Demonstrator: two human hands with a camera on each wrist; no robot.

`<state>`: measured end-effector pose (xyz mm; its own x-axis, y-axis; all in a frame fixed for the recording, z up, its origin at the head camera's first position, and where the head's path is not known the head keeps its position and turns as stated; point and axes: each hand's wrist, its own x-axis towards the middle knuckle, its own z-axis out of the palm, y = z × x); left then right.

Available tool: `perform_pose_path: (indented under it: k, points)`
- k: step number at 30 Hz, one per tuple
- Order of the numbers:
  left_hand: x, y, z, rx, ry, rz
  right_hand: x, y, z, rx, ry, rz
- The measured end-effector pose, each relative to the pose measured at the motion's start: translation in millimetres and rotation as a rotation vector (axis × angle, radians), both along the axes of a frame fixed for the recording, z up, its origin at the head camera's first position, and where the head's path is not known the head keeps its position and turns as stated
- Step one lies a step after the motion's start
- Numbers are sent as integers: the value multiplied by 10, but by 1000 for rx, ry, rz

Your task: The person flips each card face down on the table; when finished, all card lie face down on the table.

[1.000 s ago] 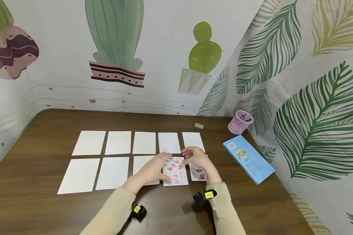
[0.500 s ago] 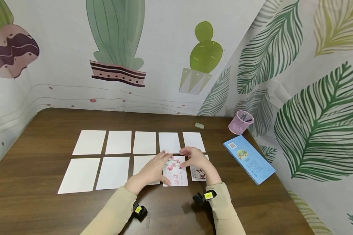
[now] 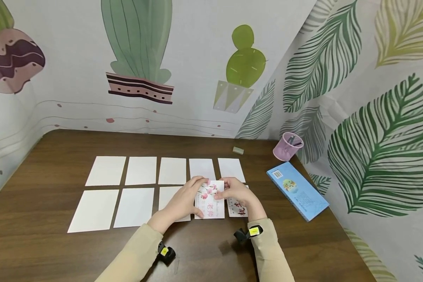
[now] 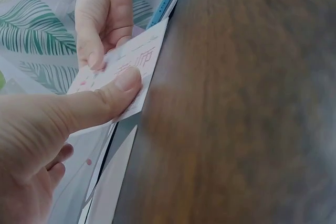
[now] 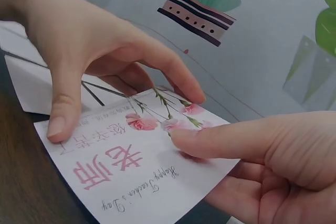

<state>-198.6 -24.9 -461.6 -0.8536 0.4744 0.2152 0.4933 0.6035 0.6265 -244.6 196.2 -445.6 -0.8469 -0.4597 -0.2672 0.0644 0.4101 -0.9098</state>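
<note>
A greeting card (image 3: 210, 205) with pink carnations, red Chinese characters and "Happy Teacher's Day" is held between both hands, tilted up from the table. My right hand (image 3: 239, 192) pinches its right side, thumb on the printed face and fingers behind. On the other side my left hand (image 3: 181, 199) grips the card, its thumb (image 5: 64, 121) near the lower left edge and its forefinger by the top edge. A second card (image 3: 237, 208) with dark brush characters lies face up on the table, partly hidden by the right wrist.
Several blank white cards (image 3: 93, 209) lie in two rows on the brown table (image 3: 197, 254). Toward the right are a blue book (image 3: 297, 191) and a pink pen cup (image 3: 286, 149) with pens. A small pale eraser-like block (image 3: 238, 150) lies near the back.
The right hand has closed its thumb and fingers on the carnation card. The card, flat on the table earlier, has been lifted and tilted. The left hand has stayed at its left side.
</note>
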Motion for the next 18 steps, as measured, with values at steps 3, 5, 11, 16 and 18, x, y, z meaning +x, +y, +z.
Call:
perform_pose_path:
  k: [3,5,11,16,18]
  points:
    - [1,1,-1,6,2,7,-7,7,-20,-38,-38,-4]
    - [4,3,-5,7,0,15,-5,11,-28,-51,-56,7]
    - [16,4,11,17,-28,33,1,8,-41,-79,-86,36]
    - [24,-8,100,38,-49,51,8,-22,9,-66,-27,-14]
    - [29,-7,158,64,-35,78,21,-40,56,-54,20,-72]
